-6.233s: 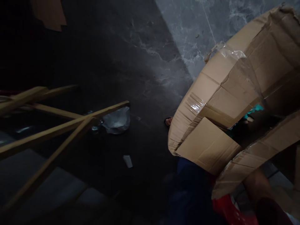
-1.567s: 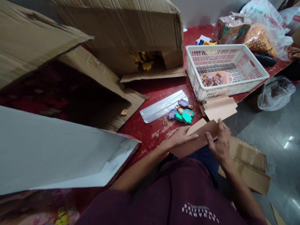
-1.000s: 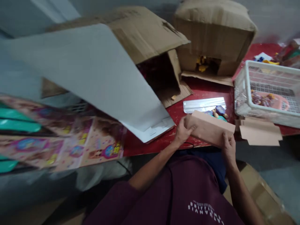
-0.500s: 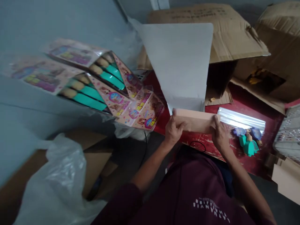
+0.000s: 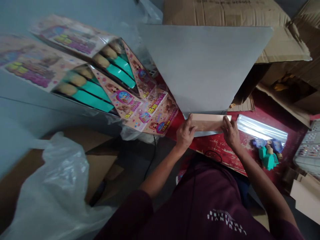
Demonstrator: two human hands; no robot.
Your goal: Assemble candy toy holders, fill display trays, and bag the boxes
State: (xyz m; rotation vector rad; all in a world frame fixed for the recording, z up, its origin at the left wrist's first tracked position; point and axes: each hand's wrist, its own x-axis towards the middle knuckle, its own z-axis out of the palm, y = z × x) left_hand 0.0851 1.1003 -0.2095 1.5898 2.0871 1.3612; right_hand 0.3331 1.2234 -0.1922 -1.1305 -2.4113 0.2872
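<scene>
Scuffed red desk [image 5: 212, 141] noted, my left hand [image 5: 184, 135] and right hand [image 5: 231, 135] grip folded cardboard [image 5: 207, 124] by its ends, apt for apparently light, creasable stock.

You're wearing a dark maroon top [image 5: 200, 206] whose sleeves [image 5: 137, 210] leave your forearms uncovered, with small white lettering [image 5: 226, 221] printed across the front and a thin dark cord [image 5: 192, 200] running down it; below that, you have on dark navy legwear [image 5: 242, 190]. Your hands are bare.
</scene>
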